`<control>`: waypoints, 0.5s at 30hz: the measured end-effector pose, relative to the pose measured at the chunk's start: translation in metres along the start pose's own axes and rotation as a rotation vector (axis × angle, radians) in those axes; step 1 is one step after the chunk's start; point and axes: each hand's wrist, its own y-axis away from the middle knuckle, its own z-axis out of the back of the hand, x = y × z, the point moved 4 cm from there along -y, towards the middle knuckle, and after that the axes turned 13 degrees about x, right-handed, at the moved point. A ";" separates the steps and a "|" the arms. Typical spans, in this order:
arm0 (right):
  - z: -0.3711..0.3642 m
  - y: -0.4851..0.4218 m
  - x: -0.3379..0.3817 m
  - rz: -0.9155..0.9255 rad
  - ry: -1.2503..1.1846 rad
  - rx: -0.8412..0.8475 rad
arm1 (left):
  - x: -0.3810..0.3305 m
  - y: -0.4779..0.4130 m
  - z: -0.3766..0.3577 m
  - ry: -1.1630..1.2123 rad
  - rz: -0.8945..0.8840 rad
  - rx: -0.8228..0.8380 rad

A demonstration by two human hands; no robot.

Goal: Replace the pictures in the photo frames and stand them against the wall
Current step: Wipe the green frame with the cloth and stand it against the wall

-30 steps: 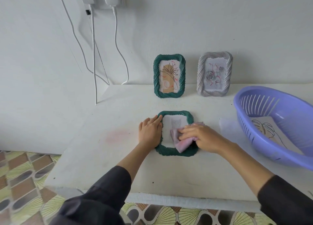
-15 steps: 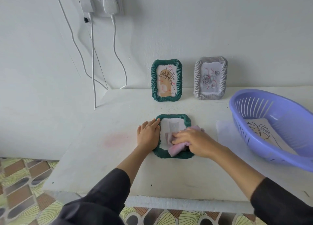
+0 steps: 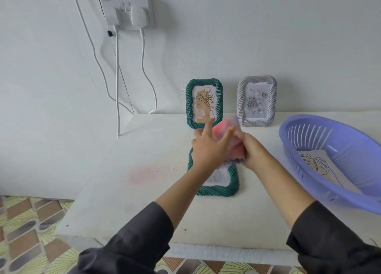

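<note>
Cloth (image 3: 226,137), pink, sits at centre frame: the right hand (image 3: 254,152) grips it, and the left hand (image 3: 207,150) touches it with fingers spread. Just below, the lying green frame (image 3: 216,190) rests flat on the table (image 3: 123,191). At upper centre, the standing green frame (image 3: 204,104) and grey frame (image 3: 256,101) lean against the wall (image 3: 226,36).

A home: patterned floor tiles (image 3: 26,222), wall socket (image 3: 127,12), plastic basket (image 3: 354,148).
</note>
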 end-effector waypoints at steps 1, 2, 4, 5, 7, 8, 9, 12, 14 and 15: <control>-0.006 0.000 -0.009 -0.047 -0.100 0.098 | 0.001 -0.001 -0.006 0.006 0.049 0.059; -0.011 -0.001 -0.018 -0.076 -0.178 0.175 | 0.006 -0.003 -0.010 0.011 0.100 0.109; -0.017 -0.006 -0.033 -0.106 -0.269 0.303 | 0.020 -0.004 -0.010 0.028 0.174 0.154; -0.017 -0.008 -0.039 -0.116 -0.296 0.338 | 0.025 -0.004 -0.008 0.039 0.187 0.158; -0.017 -0.008 -0.043 -0.142 -0.308 0.344 | 0.032 -0.003 -0.001 0.031 0.173 0.170; -0.016 -0.009 -0.043 -0.138 -0.251 0.327 | 0.035 -0.003 0.004 0.009 0.163 0.171; -0.011 -0.010 -0.043 -0.119 -0.109 0.271 | 0.039 -0.003 0.010 -0.029 0.157 0.161; 0.006 -0.010 -0.034 0.035 0.640 0.005 | 0.061 -0.005 0.039 -0.235 0.203 0.050; 0.022 -0.010 -0.034 0.104 1.053 -0.138 | 0.083 -0.007 0.064 -0.435 0.287 -0.015; 0.028 -0.010 -0.037 0.101 1.166 -0.177 | 0.095 -0.009 0.073 -0.522 0.338 -0.018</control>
